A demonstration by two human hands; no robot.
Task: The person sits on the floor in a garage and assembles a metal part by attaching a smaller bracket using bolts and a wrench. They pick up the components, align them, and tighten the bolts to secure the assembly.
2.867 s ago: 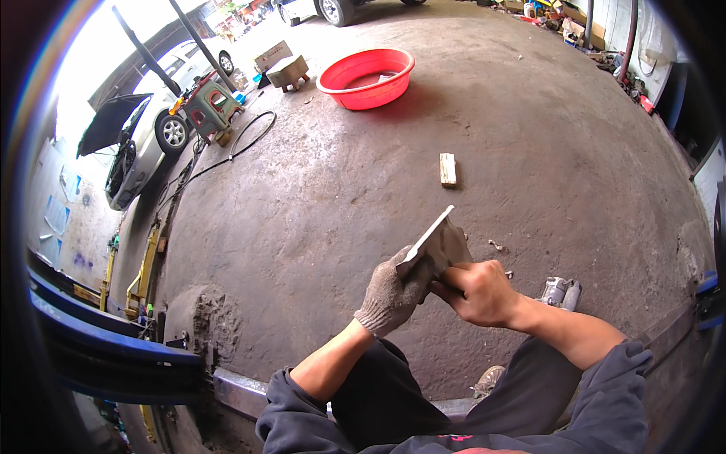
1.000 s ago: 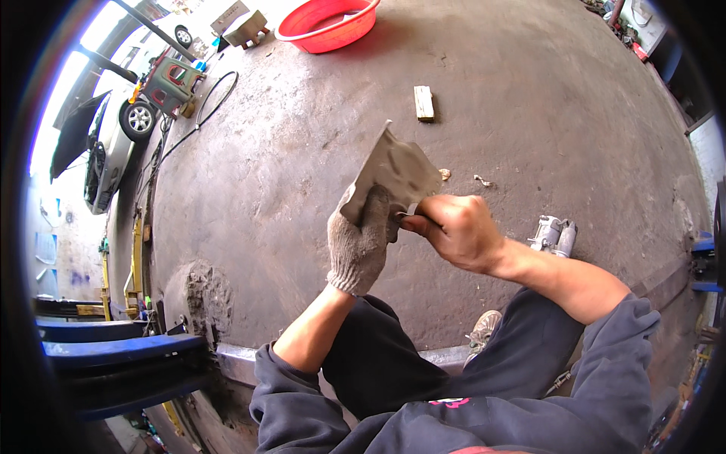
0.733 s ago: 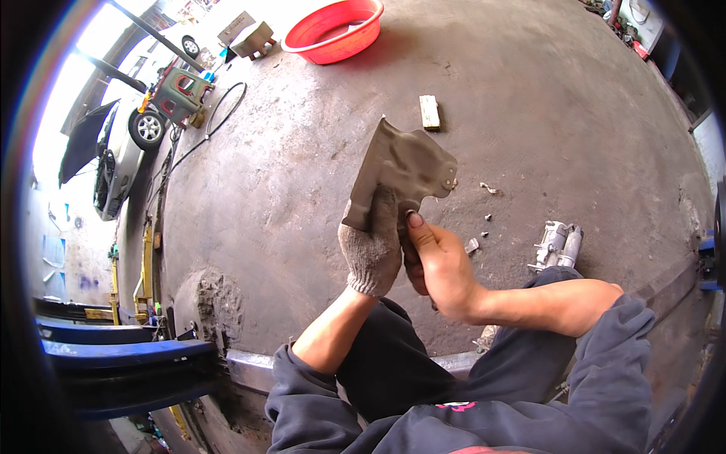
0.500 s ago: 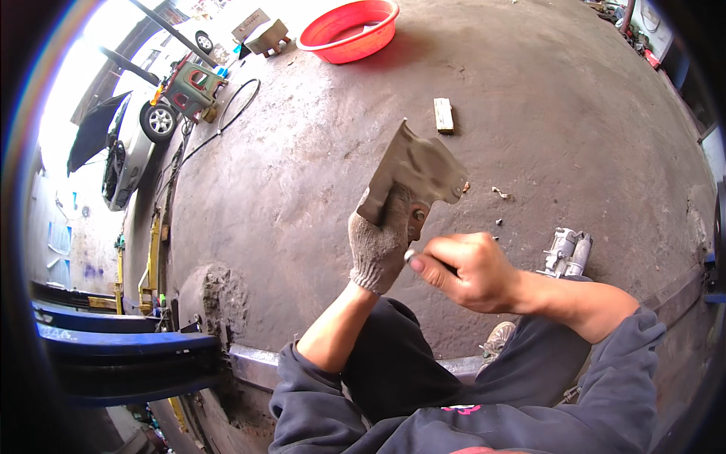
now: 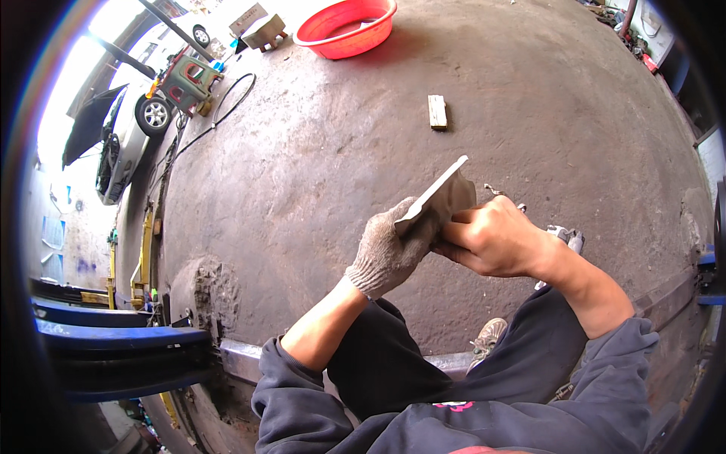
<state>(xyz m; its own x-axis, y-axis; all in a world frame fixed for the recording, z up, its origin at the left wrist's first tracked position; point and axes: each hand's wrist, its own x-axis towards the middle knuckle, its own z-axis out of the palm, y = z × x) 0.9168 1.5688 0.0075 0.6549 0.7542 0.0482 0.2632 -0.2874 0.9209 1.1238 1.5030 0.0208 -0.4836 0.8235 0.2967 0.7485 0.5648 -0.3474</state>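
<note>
My left hand [image 5: 387, 250], in a grey knit glove, grips a flat grey metal plate [image 5: 442, 195] by its lower end. The plate is turned edge-on to me and tilts up to the right. My bare right hand [image 5: 491, 240] presses against the plate's right face with curled fingers; whether something small lies under those fingers is hidden. Both hands are held above my knees, over a dirty concrete floor [image 5: 318, 151].
A small wooden block [image 5: 437, 111] lies on the floor ahead. A red basin [image 5: 346, 27] stands at the far edge. A silver car [image 5: 125, 140] and a green machine [image 5: 187, 78] are at far left. A blue lift arm [image 5: 113, 337] sits at lower left, a small grey object [image 5: 563, 238] by my right wrist.
The plate has turned from showing its broad face to edge-on. My right hand, drawn back half a second ago, has come up against its right side again.
</note>
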